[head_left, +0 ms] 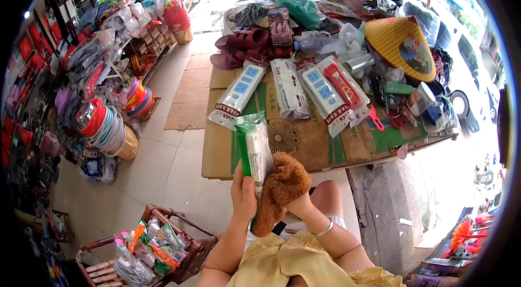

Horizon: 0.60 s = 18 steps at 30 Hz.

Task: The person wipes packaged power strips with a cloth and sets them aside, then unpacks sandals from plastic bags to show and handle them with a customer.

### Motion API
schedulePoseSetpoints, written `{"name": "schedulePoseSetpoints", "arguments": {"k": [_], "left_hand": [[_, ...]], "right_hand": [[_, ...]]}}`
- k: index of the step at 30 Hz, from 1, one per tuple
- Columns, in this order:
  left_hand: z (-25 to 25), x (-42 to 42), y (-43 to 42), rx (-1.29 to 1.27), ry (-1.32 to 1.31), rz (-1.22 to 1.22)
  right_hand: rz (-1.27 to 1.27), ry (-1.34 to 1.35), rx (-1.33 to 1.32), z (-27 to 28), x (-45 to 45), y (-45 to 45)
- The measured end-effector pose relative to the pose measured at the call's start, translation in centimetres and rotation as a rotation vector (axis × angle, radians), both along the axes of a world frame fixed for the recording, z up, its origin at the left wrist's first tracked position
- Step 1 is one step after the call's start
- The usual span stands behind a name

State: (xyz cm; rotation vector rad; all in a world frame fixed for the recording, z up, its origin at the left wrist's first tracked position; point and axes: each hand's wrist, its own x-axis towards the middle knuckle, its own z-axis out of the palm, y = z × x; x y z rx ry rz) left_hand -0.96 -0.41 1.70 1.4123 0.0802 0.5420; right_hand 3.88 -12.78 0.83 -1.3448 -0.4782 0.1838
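Presumably for support, the left hand (pixel 244 196) is wrapping its grip snugly around the lower left side of a green-and-white packet (pixel 258 148), which is standing nearly upright before the near edge of the desk (pixel 220 148). The right hand (pixel 299 205) is holding brown cloth (pixel 282 189) against the packet's right side; cloth is hiding its fingers, so I cannot tell that grip's tightness. Farther off, packaged power strips (pixel 242 91) are lying face up, probably for display.

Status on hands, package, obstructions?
Left hand gripping green-white package. Right hand at brown fluffy cloth, fingers hidden. Packaged power strips beyond; no obstruction visible.
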Motion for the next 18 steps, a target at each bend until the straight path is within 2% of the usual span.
{"name": "schedulePoseSetpoints", "arguments": {"k": [2,6,8,9,12,14,15,17,18], "left_hand": [[0.5,0.2,-0.3,0.041,-0.099,-0.02],[0.2,-0.1,-0.6,0.076,-0.069,0.013],[-0.2,-0.8,-0.8,0.177,0.0,-0.027],[-0.5,-1.0,-1.1,0.178,0.002,-0.025],[-1.6,-1.3,-1.9,0.063,-0.034,-0.087],[-1.8,-1.7,-1.8,0.052,-0.029,-0.113],[-1.7,-1.9,-1.8,0.041,-0.024,-0.136],[-2.6,-2.4,-2.0,-0.037,-0.01,-0.141],[-2.6,-2.4,-2.0,-0.108,0.003,-0.15]], "right_hand": [[-0.042,-0.255,-0.139,-0.6,0.4,-0.2],[-0.117,-0.255,-0.129,-0.2,0.2,0.4],[-0.108,0.016,0.306,0.2,0.8,1.0],[-0.107,0.019,0.306,0.6,1.4,1.1],[-0.154,0.032,0.207,2.2,3.6,0.8],[-0.238,-0.306,-0.136,2.7,4.7,0.8],[-0.238,-0.306,-0.137,2.6,5.1,0.8],[-0.046,-0.103,0.03,2.2,5.9,1.0],[-0.072,-0.248,-0.132,2.8,5.9,1.2]]}}
